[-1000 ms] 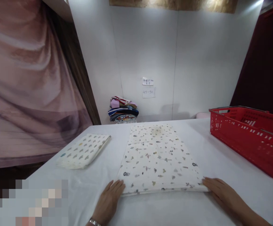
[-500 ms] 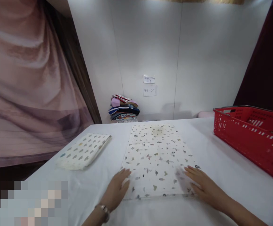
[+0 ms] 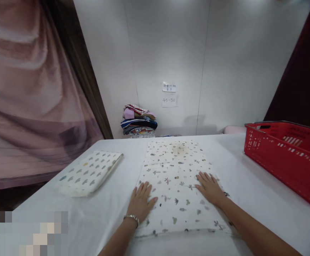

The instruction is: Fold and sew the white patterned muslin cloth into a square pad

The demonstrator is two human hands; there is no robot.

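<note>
A white cloth (image 3: 174, 193) printed with small plants and mushroom-like shapes lies flat in a long strip on the white table. My left hand (image 3: 141, 202), with a bracelet at the wrist, rests palm down on its left edge, fingers spread. Over on the right side, my right hand (image 3: 209, 188) lies flat on the same cloth with its fingers apart. A crease runs across the cloth beyond my hands, and a faint yellowish patch shows near its far end. Neither hand grips anything.
To the left lies a folded cream cloth (image 3: 92, 172) with a grey cloud-like print. A red plastic basket (image 3: 280, 153) stands on the right. Behind the table's far edge is a stack of folded fabrics (image 3: 138, 122). Two paper signs (image 3: 169, 101) hang on the wall.
Both hands have moved forward and come down flat on the printed cloth, with fingers now spread. The view has shifted slightly.
</note>
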